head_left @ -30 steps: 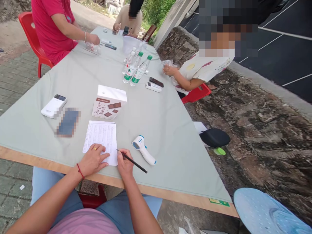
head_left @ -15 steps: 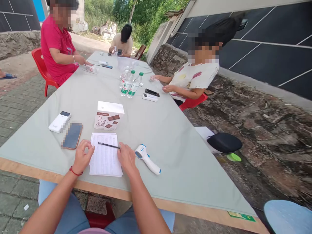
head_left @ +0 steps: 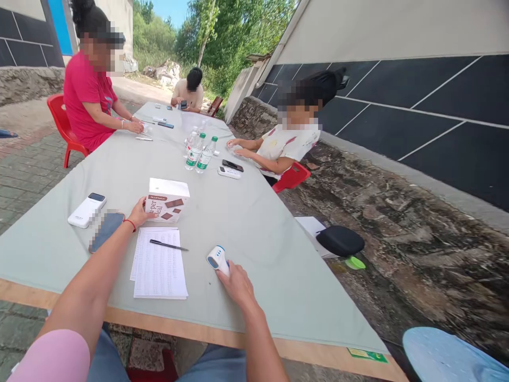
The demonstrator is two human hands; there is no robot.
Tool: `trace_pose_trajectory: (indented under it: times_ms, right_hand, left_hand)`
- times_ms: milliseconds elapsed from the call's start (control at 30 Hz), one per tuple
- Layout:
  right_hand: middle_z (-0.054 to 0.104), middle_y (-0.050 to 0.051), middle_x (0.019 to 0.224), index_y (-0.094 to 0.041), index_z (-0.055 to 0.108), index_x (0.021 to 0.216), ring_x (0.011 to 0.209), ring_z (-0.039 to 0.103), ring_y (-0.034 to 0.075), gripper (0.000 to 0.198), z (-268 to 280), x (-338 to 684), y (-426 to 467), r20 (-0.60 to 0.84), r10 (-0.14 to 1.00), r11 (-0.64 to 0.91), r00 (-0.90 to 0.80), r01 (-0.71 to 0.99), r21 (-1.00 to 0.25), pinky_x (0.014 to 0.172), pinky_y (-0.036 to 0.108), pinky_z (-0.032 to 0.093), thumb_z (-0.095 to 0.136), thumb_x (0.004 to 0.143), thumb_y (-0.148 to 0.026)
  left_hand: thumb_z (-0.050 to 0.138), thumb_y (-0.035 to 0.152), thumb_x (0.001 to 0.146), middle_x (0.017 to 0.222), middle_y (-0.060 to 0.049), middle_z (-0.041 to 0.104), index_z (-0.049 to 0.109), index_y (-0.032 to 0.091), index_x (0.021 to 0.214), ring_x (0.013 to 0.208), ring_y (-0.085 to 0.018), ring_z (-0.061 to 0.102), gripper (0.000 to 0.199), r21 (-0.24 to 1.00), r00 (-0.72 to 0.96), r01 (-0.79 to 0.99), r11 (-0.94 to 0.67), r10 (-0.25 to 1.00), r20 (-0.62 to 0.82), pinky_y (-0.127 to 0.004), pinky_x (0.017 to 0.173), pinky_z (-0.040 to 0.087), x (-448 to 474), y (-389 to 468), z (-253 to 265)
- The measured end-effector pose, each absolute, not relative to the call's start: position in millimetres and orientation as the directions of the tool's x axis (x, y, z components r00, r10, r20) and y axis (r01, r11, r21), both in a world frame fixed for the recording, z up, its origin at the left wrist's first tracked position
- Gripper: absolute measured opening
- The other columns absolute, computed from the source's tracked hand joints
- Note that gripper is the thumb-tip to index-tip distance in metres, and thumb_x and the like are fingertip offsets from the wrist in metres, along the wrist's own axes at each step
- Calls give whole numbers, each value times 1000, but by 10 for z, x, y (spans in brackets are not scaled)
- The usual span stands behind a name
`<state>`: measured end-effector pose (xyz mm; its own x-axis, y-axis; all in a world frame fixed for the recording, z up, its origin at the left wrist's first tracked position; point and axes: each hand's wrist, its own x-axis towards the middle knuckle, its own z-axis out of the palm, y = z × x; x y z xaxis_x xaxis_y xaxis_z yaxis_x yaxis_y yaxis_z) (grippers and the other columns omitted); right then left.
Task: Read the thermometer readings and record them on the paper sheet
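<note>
My left hand [head_left: 141, 213] grips the lower left edge of a white and brown box [head_left: 169, 192] printed with chocolate pieces, its thumb across the front. The box stands upright on the table. My right hand [head_left: 237, 285] is closed around the handle of a white and blue infrared thermometer [head_left: 217, 258], most of the handle hidden under the fingers. Between my arms lie several printed sheets of paper [head_left: 159, 273], slightly fanned, with a black pen [head_left: 169, 244] across their top. A phone [head_left: 106, 232] is partly covered by my left forearm.
A white power bank [head_left: 86, 210] lies at the left on the grey-covered table [head_left: 278, 297]. Water bottles [head_left: 204, 155] stand beyond the box, near a dark phone [head_left: 233, 165] and a second white power bank [head_left: 229, 173]. Three people sit around the table. A black case [head_left: 341, 240] is off the right edge.
My left hand has moved from beside the papers forward onto the box. My right hand has left the pen and papers, moved right and taken hold of the thermometer.
</note>
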<state>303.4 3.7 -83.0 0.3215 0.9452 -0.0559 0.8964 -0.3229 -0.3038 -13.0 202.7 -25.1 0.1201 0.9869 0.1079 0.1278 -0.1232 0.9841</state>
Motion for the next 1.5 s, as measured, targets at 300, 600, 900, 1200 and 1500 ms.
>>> trace_pose_trajectory:
  times_ms: [300,600,900,1200,1500]
  right_hand:
    - [68,8,94,-20,59,104,82,62,22,45,-474,2428,-135,122,879,-6,462,266,-964,69,32,48,64,71,-50]
    - [54,0,60,-18,57,72,54,48,13,32,37,1511,-317,-2,998,14,62,-261,-965,54,28,41,59,78,-50]
    - [51,-3,54,-17,58,74,52,43,11,29,-70,1339,-129,-105,989,-81,99,-224,-971,51,24,37,61,77,-46]
    - [49,-4,52,-18,57,64,55,42,12,30,-48,1338,-92,-189,971,-168,148,-147,-975,54,25,36,59,75,-46]
    - [51,-4,52,-18,57,69,54,42,12,27,2,1334,-112,-197,970,-176,142,-147,-973,54,26,35,60,72,-44]
  left_hand:
    - [79,46,62,119,-11,62,52,16,116,112,-28,57,67,979,35,124,-161,987,158,-40,93,47,-361,1366,127]
    - [71,56,68,112,-13,67,54,13,111,103,-29,63,64,993,-67,116,18,998,-11,-42,88,50,-375,332,-230]
    - [63,50,80,109,-6,69,58,19,113,96,-24,64,46,938,72,323,-127,991,110,-34,83,48,-350,328,-268]
    - [62,51,79,104,-6,71,60,18,113,90,-23,64,47,927,78,358,-109,993,86,-31,78,48,-356,340,-258]
    - [63,50,79,103,-6,71,60,17,113,89,-22,64,47,923,81,365,-124,992,101,-31,77,48,-366,335,-286]
